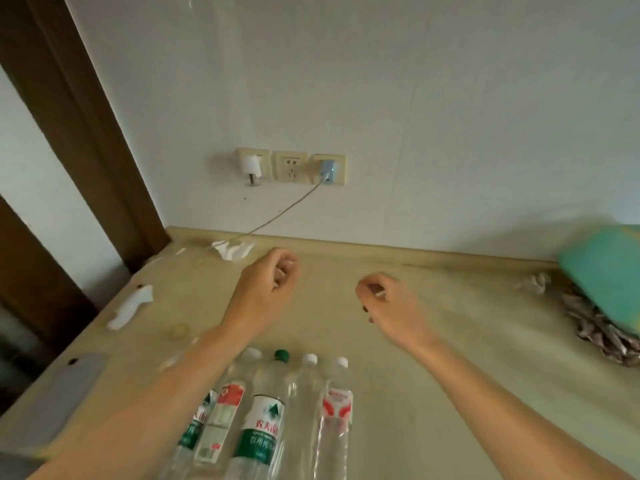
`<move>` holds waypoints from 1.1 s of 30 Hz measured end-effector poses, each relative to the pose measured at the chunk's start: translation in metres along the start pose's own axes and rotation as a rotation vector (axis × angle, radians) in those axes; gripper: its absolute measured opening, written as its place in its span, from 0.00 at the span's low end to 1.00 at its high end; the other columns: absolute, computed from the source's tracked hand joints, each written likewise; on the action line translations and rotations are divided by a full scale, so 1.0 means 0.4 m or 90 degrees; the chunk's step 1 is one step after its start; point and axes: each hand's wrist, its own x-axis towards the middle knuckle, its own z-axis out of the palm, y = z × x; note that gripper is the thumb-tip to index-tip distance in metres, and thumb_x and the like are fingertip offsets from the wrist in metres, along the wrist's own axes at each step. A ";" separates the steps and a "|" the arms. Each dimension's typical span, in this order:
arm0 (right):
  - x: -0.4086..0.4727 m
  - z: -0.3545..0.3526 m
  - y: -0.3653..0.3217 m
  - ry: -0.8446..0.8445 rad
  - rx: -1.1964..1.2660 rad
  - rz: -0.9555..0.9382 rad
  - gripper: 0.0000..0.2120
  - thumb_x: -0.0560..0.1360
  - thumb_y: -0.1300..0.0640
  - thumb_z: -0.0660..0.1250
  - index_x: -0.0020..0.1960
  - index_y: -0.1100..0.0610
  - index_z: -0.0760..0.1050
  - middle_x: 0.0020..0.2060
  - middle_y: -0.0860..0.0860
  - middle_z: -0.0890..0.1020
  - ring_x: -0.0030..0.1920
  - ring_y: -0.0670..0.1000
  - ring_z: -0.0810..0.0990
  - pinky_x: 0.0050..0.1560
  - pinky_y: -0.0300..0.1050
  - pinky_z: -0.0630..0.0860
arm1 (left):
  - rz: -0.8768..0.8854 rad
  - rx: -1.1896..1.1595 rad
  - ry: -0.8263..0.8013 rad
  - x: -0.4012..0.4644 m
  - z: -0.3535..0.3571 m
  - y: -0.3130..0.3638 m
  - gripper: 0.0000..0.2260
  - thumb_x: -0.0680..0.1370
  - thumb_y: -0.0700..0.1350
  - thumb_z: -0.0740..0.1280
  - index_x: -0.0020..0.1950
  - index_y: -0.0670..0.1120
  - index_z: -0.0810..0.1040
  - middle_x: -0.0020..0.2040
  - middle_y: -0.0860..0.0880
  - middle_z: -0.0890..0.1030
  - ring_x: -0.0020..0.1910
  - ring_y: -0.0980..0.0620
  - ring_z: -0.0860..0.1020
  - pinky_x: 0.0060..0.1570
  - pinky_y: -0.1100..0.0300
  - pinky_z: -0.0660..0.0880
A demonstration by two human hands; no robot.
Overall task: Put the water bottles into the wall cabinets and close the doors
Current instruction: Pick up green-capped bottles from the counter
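Five water bottles (266,420) stand in a row on the table (450,341).
Left hand (266,285) and right hand (388,303) hover above, fingers curled, holding nothing. Bottles stand close; grabbing one could knock over its neighbor.

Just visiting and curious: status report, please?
Left hand and right hand curled, holding nothing, raised over table. Water bottles standing untouched below. No cabinet in view. Nothing blocking.
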 end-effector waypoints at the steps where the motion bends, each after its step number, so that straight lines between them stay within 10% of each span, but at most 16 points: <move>1: -0.016 0.032 0.038 -0.017 0.006 0.038 0.10 0.80 0.54 0.67 0.58 0.57 0.81 0.48 0.50 0.83 0.49 0.54 0.83 0.55 0.56 0.80 | -0.037 0.026 -0.032 -0.027 0.017 -0.040 0.04 0.81 0.51 0.67 0.54 0.54 0.78 0.43 0.58 0.79 0.40 0.59 0.79 0.39 0.63 0.75; 4: -0.072 0.113 0.131 -0.079 -0.025 0.128 0.16 0.80 0.53 0.67 0.65 0.58 0.77 0.49 0.49 0.79 0.48 0.49 0.79 0.44 0.39 0.74 | -0.137 0.115 -0.184 -0.110 0.071 -0.134 0.11 0.80 0.53 0.69 0.60 0.51 0.78 0.49 0.57 0.80 0.46 0.57 0.80 0.47 0.60 0.78; 12: -0.176 0.268 0.251 -0.195 -0.006 0.305 0.42 0.73 0.48 0.75 0.79 0.58 0.56 0.68 0.57 0.69 0.65 0.58 0.75 0.56 0.46 0.73 | -0.100 0.353 -0.399 -0.223 0.134 -0.260 0.30 0.74 0.60 0.73 0.73 0.56 0.70 0.68 0.56 0.75 0.67 0.51 0.69 0.65 0.52 0.64; 24: -0.191 0.267 0.286 -0.121 0.069 0.349 0.27 0.67 0.56 0.75 0.63 0.54 0.69 0.55 0.57 0.79 0.53 0.58 0.82 0.54 0.61 0.81 | -0.036 0.415 -0.498 -0.268 0.196 -0.234 0.39 0.75 0.63 0.69 0.81 0.55 0.57 0.71 0.52 0.71 0.71 0.48 0.61 0.69 0.50 0.59; 33: -0.144 0.153 0.355 -0.117 0.023 0.377 0.30 0.68 0.55 0.74 0.68 0.53 0.69 0.57 0.55 0.79 0.52 0.55 0.82 0.38 0.42 0.74 | -0.144 0.333 -0.438 -0.264 0.345 -0.154 0.35 0.74 0.61 0.72 0.78 0.55 0.62 0.71 0.49 0.71 0.71 0.46 0.66 0.68 0.50 0.61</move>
